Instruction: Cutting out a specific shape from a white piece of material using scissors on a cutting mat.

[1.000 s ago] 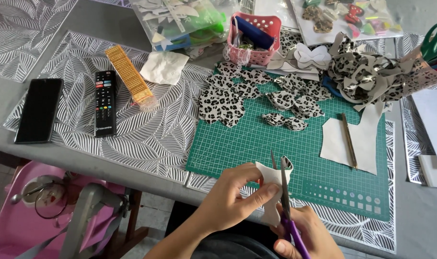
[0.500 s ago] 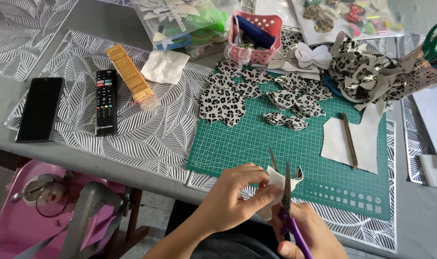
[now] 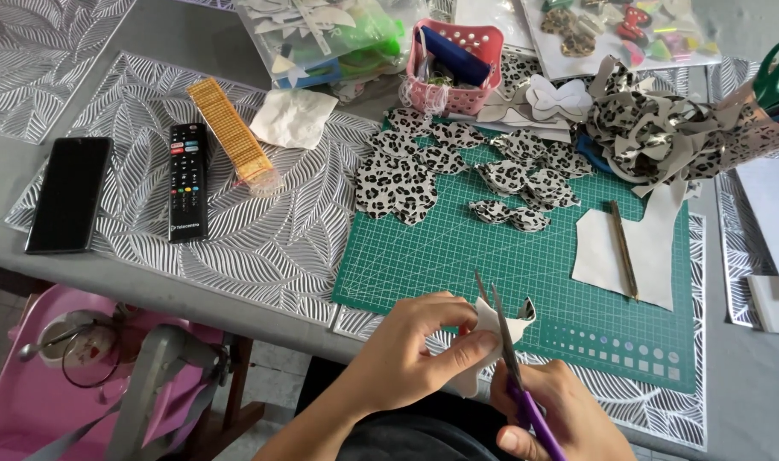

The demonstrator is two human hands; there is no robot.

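My left hand (image 3: 411, 354) pinches a small white-backed fabric piece (image 3: 492, 329) at the near edge of the green cutting mat (image 3: 509, 265). My right hand (image 3: 560, 414) grips purple-handled scissors (image 3: 513, 367), whose blades point away from me and sit in the fabric piece. On the far part of the mat lie several cut leopard-print shapes (image 3: 458, 166). A white sheet (image 3: 633, 252) with a pencil (image 3: 624, 248) on it rests at the mat's right side.
A black phone (image 3: 69, 195), a black remote (image 3: 187, 179) and an orange strip (image 3: 233, 132) lie on the left placemat. A pink basket (image 3: 454, 68), a heap of leopard scraps (image 3: 671, 128) and plastic bags stand at the back. A pink chair (image 3: 82, 376) is below left.
The scissors have worked further along the fabric piece, and my left hand has turned the piece slightly. Everything else on the table stays where it was.
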